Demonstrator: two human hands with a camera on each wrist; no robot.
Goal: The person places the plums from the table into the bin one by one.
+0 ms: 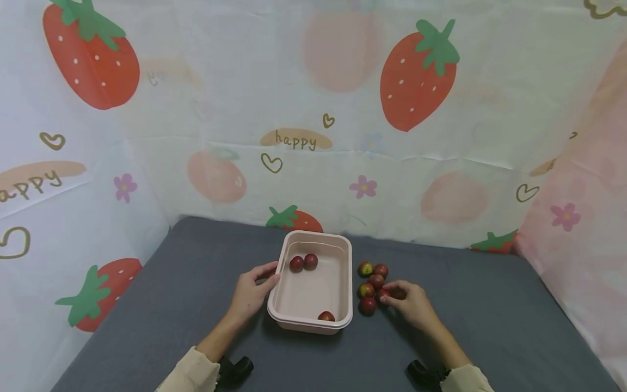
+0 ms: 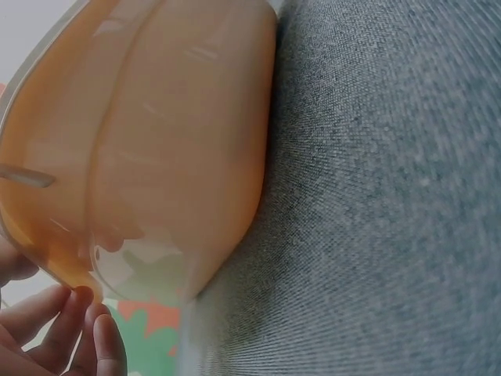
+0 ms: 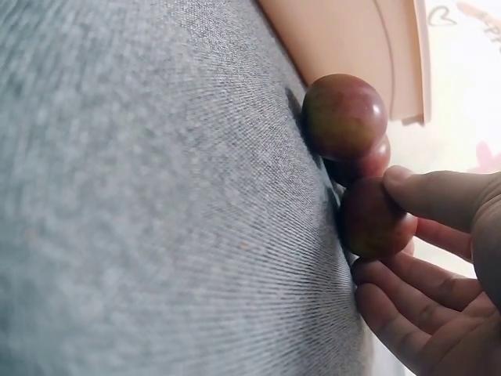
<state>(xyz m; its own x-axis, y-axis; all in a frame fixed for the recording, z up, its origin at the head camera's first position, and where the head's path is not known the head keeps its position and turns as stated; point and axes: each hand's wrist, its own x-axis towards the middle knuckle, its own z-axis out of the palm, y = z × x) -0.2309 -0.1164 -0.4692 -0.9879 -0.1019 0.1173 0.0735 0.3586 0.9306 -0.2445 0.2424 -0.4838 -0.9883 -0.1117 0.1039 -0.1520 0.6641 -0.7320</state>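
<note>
A pale pink plastic container (image 1: 313, 294) stands on the dark cloth, with three plums inside: two plums (image 1: 303, 262) toward its far left and one plum (image 1: 326, 316) by the near wall. My left hand (image 1: 254, 288) pinches the container's left rim between thumb and fingers; in the left wrist view the fingertips (image 2: 108, 337) are at the rim. To the right of the container lies a cluster of several red and greenish plums (image 1: 367, 306). At this cluster's right side, my right hand (image 1: 411, 305) pinches one plum (image 3: 376, 219) between thumb and fingers, close to the cloth.
A dark grey cloth (image 1: 490, 326) covers the table. Behind it and at both sides hangs a light curtain (image 1: 343, 109) printed with strawberries, hearts and flowers. Black straps with camera mounts (image 1: 235, 370) sit at the wrists, below cream sleeves.
</note>
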